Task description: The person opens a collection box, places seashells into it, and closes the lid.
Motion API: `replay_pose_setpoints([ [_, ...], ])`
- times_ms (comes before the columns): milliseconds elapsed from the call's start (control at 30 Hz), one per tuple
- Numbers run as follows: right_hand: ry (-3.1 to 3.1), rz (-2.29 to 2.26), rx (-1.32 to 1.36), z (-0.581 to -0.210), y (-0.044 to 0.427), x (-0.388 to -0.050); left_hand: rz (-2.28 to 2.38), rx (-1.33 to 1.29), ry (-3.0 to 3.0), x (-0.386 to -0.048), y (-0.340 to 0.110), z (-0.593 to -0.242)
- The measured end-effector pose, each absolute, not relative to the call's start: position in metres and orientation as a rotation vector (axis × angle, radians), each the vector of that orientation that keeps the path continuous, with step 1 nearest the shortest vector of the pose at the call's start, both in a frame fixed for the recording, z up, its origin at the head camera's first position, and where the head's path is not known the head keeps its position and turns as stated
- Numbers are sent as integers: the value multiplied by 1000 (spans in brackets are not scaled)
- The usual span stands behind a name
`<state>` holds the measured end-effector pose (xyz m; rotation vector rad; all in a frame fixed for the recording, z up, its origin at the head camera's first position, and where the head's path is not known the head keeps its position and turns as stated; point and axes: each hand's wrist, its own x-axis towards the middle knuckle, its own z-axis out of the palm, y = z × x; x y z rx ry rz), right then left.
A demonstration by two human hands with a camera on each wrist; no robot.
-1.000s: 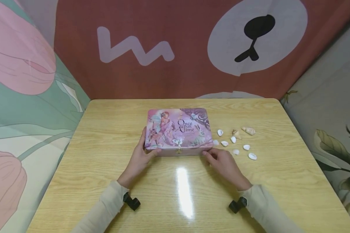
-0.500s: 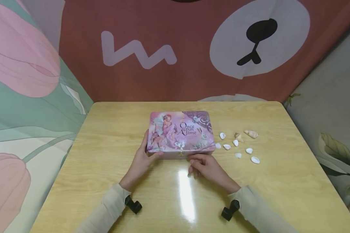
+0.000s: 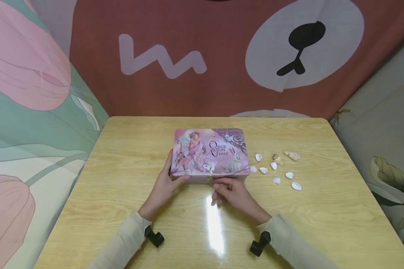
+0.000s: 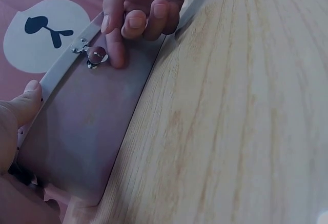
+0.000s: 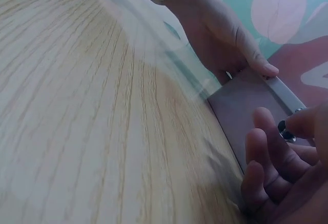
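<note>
A pink tin box (image 3: 210,153) with fairy artwork lies on the table with its lid down. My left hand (image 3: 163,188) grips its left front corner, the thumb on the front lid edge and the fingers round the side. At the front is a metal clasp (image 3: 210,178), also plain in the left wrist view. My right hand (image 3: 235,194) is at this clasp; in the right wrist view one fingertip (image 5: 297,125) touches it, while the other fingers bend loosely in front of the box.
Several small white shells (image 3: 263,170) lie on the wooden table (image 3: 138,149) right of the box, with a spiral shell (image 3: 277,159) and a long cone-shaped shell (image 3: 292,156) behind them. Printed cloths hang behind and beside the table.
My right hand has left the box's right front corner and moved left along the front to the clasp. My left hand keeps its grip, and the box looks unmoved on the table.
</note>
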<state>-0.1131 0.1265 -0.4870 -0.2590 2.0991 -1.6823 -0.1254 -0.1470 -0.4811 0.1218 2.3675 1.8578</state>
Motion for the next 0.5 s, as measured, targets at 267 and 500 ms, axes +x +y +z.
replay_pose_setpoints([
  [267,2105,-1701,-260,-487,122,-113,1859,141,2370,-126,-146,-481],
  [500,2121,-1706,-263,-487,116,-111,1862,122,2372,-125,-147,-481],
])
